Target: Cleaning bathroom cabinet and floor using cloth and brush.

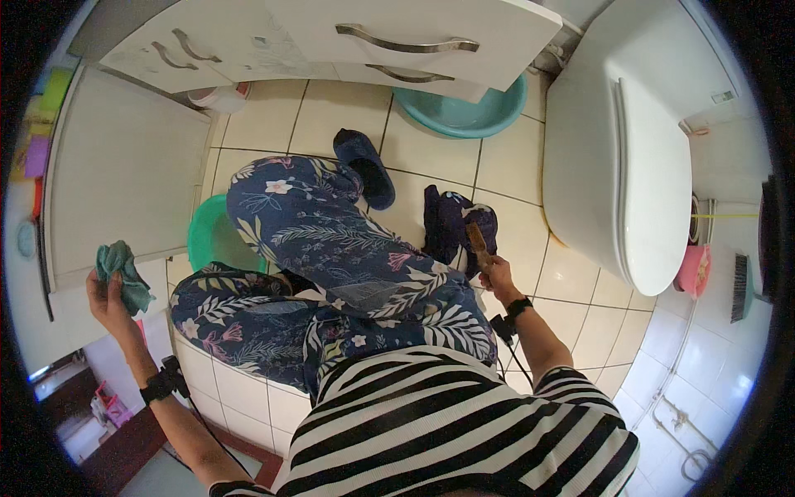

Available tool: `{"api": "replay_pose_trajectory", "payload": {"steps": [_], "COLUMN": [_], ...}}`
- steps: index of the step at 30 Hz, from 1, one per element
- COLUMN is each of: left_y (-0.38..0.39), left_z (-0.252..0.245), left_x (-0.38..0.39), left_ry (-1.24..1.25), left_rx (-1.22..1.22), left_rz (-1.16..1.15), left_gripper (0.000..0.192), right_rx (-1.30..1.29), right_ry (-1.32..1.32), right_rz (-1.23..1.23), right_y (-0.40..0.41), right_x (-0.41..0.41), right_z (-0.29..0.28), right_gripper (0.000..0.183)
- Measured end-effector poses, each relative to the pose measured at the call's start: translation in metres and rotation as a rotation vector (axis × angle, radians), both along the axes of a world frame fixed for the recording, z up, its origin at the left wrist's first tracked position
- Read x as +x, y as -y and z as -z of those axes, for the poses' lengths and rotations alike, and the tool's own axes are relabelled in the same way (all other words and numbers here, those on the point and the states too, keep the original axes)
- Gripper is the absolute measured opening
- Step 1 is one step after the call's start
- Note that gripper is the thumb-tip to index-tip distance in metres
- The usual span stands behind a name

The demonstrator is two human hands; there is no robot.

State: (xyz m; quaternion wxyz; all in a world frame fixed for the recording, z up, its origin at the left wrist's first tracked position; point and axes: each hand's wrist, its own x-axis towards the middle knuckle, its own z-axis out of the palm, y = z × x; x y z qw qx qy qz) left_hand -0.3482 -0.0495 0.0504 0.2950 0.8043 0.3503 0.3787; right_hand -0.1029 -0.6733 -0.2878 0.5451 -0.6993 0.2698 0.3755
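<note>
My left hand (107, 295), out at the far left, pinches a crumpled green cloth (124, 276) between thumb and fingers. On the right, my right hand (497, 278) grips the handle of a brown brush (478, 243) whose head lies over a dark purple fabric item (456, 217); whether it is worn on my foot or lies on the floor I cannot tell. A dark blue slipper (366, 171) is on the tiled floor (329, 118) ahead of my knees. Both wrists wear black straps with cables.
A green basin (208, 239) stands by my left knee. A teal basin (463, 118) sits partly under the white cabinet (372, 37) in front. At the right is a white toilet (621, 180), with a pink container (694, 271) beside it and a broom head (740, 289) at the wall.
</note>
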Motion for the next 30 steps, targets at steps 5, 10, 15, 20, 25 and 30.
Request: {"api": "replay_pose_trajectory", "payload": {"steps": [5,10,15,20,25,30], "left_y": [0.000,0.009,0.016,0.017,-0.002,-0.034], "left_z": [-0.014,-0.015,-0.026,-0.053,-0.037,0.009], "left_x": [0.004,0.004,-0.001,-0.033,-0.111,-0.180], "left_ry": [-0.084,-0.067,-0.081,-0.125,-0.206,-0.235], "left_rx": [0.059,0.040,0.017,-0.018,0.043,-0.090], "left_rz": [0.017,-0.001,-0.048,-0.132,-0.250,-0.247], "left_gripper": [0.024,0.023,0.022,0.024,0.021,0.020], "right_rx": [0.114,0.222,0.334,0.315,0.351,0.179], "right_ry": [0.085,0.007,0.180,0.154,0.241,0.143], "right_rz": [-0.024,0.140,-0.149,-0.216,-0.323,-0.547], "right_y": [-0.009,-0.023,-0.102,-0.213,-0.218,-0.125], "right_x": [0.005,0.011,0.080,0.143,0.155,0.111], "right_z": [0.030,0.035,0.075,0.079,0.036,-0.016], "right_gripper": [0.016,0.014,0.013,0.010,0.010,0.018]}}
